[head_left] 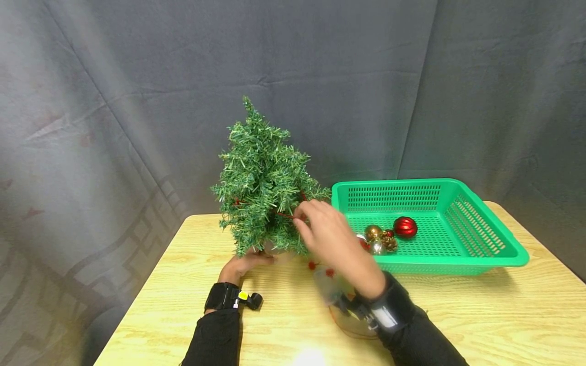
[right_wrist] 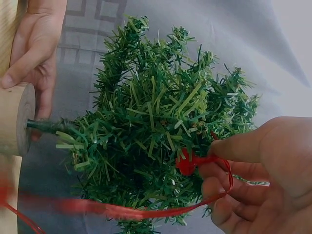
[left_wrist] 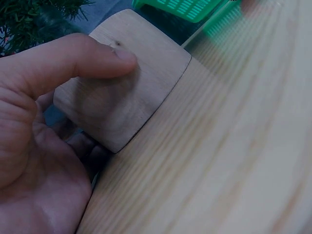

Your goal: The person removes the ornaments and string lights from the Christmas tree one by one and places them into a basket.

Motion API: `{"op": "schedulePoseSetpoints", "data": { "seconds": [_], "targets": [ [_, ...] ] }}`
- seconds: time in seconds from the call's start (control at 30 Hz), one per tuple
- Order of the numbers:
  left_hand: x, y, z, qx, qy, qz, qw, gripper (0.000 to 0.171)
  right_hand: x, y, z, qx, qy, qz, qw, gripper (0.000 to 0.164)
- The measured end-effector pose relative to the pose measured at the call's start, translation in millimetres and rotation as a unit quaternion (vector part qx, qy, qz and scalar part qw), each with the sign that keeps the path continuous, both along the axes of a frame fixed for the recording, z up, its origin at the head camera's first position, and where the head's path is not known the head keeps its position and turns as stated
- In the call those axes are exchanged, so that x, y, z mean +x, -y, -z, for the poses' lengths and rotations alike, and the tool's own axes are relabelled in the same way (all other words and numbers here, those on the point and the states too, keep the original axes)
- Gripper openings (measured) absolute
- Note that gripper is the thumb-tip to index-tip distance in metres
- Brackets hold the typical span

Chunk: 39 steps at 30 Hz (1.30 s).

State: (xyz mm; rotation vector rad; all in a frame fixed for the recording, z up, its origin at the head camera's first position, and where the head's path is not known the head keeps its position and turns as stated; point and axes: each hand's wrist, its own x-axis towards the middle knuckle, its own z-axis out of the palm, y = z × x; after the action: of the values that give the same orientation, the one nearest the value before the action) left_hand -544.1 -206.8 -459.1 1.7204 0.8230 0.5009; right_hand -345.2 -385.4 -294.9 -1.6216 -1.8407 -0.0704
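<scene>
A small artificial Christmas tree [head_left: 261, 173] stands on the table with its wooden base [left_wrist: 126, 97] under the branches. My left hand [head_left: 249, 263] grips that base, its thumb [left_wrist: 97, 58] lying on top and the other fingers down the side. On the tree's right side, my right hand [head_left: 331, 231] pinches a red string [right_wrist: 146, 213] of pom-poms between thumb and fingers. One red pom-pom [right_wrist: 185, 162] sits against the branches beside the fingertips. More of the string trails below the right hand, with red pom-poms [head_left: 329, 273] over the table; part is blurred.
A green plastic basket [head_left: 439, 263] stands right of the tree. Inside lie a red ornament [head_left: 405, 227], a gold ball [head_left: 373, 232], a silver ball [head_left: 377, 247] and a pine cone [head_left: 390, 244]. Behind the wooden table [head_left: 279, 315] hangs a grey curtain [head_left: 348, 91].
</scene>
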Motion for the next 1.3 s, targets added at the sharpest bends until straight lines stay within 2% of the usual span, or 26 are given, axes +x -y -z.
{"op": "schedulePoseSetpoints", "data": {
  "seconds": [0.27,0.47,0.63,0.8,0.9,1.07,1.13,1.3],
  "targets": [
    [-0.7,0.6,1.2,-0.019,-0.011,-0.016,0.9996,0.078,0.5,-0.2,0.2,0.003,-0.004,-0.018,1.0,0.006],
    [-1.7,0.5,1.8,-0.022,-0.005,-0.012,0.9997,0.081,0.3,-1.0,1.6,0.002,-0.002,-0.021,1.0,0.017],
    [-3.4,1.6,1.6,-0.025,-0.018,-0.011,0.9995,0.082,0.0,-0.8,1.8,0.005,0.004,-0.015,1.0,0.02],
    [-4.3,1.3,-0.2,0.008,-0.016,0.008,0.9998,0.079,0.4,-1.4,1.5,0.008,0.012,-0.008,1.0,0.02],
    [-4.6,-0.3,-0.1,0.03,0.004,0.027,0.9992,0.079,0.4,-1.6,1.3,0.008,0.023,-0.003,1.0,0.023],
    [-5.1,-4.9,3.4,0.052,0.036,0.067,0.9958,0.072,0.1,-2.6,1.3,0.017,0.04,0.009,0.999,0.018],
    [-5.5,-6.2,4.8,0.051,0.034,0.07,0.9957,0.074,-0.1,-2.9,1.1,0.024,0.042,0.013,0.999,0.015],
    [-6.5,-5.3,4.4,0.056,0.007,0.052,0.9971,0.08,-0.5,-3.6,0.5,0.034,0.028,0.013,0.999,0.01]
  ]
}}
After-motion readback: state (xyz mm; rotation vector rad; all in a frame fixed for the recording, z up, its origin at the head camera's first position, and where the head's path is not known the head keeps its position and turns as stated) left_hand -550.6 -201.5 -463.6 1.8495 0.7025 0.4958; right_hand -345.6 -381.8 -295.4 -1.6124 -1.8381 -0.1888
